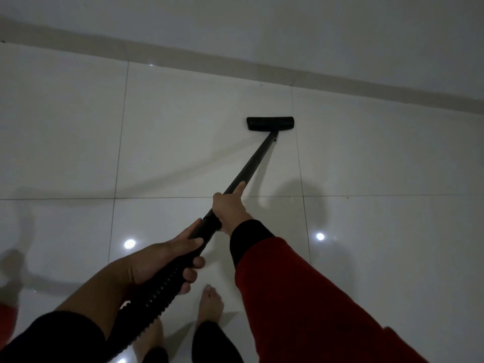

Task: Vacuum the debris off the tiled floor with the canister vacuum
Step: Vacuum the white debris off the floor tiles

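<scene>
Black rigid plastic wand [251, 166] is gripped by both hands: right hand [230, 208] wrapped higher up, left hand [167, 260] closed where the ribbed hose [157, 294] joins. Beyond them, the flat floor nozzle [270, 124] sits on glossy white tiled floor [183, 121] near the baseboard [235, 60]. No debris is visible; keeping the nozzle flat for slow, overlapping strokes would likely serve best.

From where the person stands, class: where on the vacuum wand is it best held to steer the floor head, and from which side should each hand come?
Hold the wand at its near, upper end, where the rigid tube meets the ribbed hose. The right hand comes over the top, forefinger along the tube; the left hand wraps the cuff from the left. The long slanted tube then steers the floor head.
</scene>
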`<state>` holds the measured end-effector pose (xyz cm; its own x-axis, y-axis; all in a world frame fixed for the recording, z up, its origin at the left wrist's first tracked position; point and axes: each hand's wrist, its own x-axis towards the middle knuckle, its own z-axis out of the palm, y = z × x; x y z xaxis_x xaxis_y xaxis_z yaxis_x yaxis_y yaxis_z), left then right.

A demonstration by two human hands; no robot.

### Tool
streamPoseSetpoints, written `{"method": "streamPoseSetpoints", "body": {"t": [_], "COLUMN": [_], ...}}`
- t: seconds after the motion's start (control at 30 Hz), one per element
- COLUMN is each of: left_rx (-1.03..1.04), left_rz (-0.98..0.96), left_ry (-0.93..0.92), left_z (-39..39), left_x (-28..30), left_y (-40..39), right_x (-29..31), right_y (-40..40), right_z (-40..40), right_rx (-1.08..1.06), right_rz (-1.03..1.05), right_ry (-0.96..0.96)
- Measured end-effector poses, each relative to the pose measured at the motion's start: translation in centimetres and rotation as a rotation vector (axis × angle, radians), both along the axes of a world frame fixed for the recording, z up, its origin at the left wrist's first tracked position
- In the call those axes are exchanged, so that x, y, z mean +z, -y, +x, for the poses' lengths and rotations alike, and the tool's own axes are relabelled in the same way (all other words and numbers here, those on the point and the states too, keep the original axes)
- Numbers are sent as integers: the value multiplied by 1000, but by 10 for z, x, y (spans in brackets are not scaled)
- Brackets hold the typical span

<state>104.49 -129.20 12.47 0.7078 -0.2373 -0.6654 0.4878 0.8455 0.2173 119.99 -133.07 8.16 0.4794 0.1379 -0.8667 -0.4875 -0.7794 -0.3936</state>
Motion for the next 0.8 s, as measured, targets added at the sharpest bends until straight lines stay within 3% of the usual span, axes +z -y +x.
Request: {"method": "streamPoseSetpoints", "body": {"t": [0.3,0.47,0.8], "left_rx": [-53,-82,-130], "left_rz": [-25,-33,-28], "left_ry": [-27,-29,-14], "left_z": [-95,-155,-243], "left_x": [8,11,12], "left_y": [70,104,174], "right_x": [7,15,13], "right_y": [84,116,189], "right_z": [-102,-159,-249], "right_rx": [-27,21,-72], "right_rz": [11,-143,-154], "right_ry": [120,13,18]}}
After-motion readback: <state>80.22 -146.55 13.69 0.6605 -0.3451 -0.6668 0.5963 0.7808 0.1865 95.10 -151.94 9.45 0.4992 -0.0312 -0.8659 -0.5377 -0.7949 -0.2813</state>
